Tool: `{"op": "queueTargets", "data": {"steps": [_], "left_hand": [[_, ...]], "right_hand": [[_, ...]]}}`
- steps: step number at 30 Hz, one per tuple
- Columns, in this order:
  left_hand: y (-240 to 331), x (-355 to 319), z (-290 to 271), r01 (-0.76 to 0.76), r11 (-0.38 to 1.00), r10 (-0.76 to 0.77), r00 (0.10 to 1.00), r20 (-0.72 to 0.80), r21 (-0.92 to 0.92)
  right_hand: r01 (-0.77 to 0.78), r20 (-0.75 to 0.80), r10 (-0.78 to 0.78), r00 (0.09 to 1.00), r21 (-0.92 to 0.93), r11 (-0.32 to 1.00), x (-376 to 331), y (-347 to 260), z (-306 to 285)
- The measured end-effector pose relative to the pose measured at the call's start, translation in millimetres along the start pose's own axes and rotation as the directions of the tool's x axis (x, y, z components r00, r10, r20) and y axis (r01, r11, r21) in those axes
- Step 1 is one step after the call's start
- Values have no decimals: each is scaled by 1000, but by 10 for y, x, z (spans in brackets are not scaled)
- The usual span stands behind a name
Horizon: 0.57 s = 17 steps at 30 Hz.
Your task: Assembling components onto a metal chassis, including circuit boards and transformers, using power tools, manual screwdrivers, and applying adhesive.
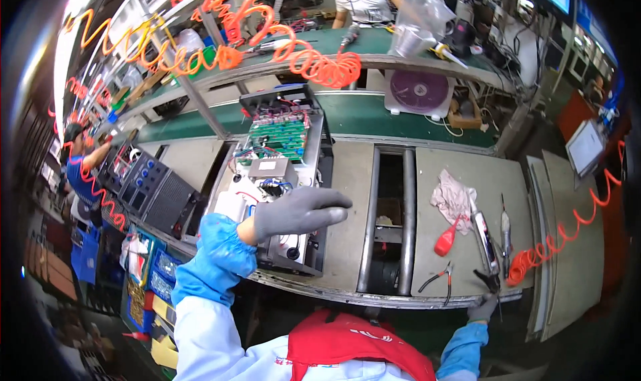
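Observation:
My left hand [294,214], in a grey glove, hovers over an opened electronic unit [312,170]. Its fingers stretch out to the right with nothing in them. Inside the unit are green circuit boards [284,137], a grey metal block [270,170] and loose wires; my hand and forearm cover part of its near end. At the bench's front edge on the right is my right hand [482,309], gloved too, just below a long powered hand tool [486,244] with a dark end. Its fingers are too small and hidden to make out. A second slim tool [505,234] lies beside that one.
Pliers [437,282], a red squeeze bottle [445,241] and a crumpled pinkish cloth [453,195] lie right of the metal rollers [406,221]. An orange coiled hose [534,261] borders them. Another unit [150,191] and parts bins [160,274] stand left. Two people work beyond.

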State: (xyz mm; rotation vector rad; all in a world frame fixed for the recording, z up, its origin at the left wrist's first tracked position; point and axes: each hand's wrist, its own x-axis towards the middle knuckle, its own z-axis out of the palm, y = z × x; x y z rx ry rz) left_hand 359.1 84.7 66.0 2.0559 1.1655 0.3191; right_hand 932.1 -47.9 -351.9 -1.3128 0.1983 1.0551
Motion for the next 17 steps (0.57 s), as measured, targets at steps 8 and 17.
{"op": "queueTargets", "data": {"steps": [8,17], "left_hand": [[-124,76,-44,-20,999,17,998,-62,-49],[-28,54,52,-68,997,69,994,84,-19]], "right_hand": [[567,-17,-583,813,-207,797,-1786,-506,631],[534,299,-469,831,-191,824,-2677,-837,1466]]}}
